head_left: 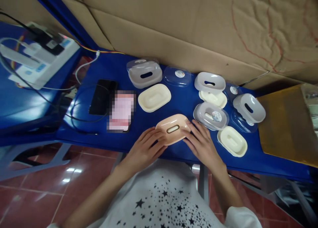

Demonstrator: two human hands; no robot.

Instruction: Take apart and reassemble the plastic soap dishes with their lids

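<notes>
The left hand (146,146) and right hand (202,140) hold a peach dish (172,121) by its two ends, slot facing up, at the near side of a blue surface (184,102). Behind it lie a cream tray (154,98), a grey cover (135,76) and a clear lid (170,77). More covers, trays and lids sit to the right, near a brown box (285,125). Leftward lie a black phone (101,97), a blurred-screen phone (121,112) and, farther off, a power strip (56,60).
</notes>
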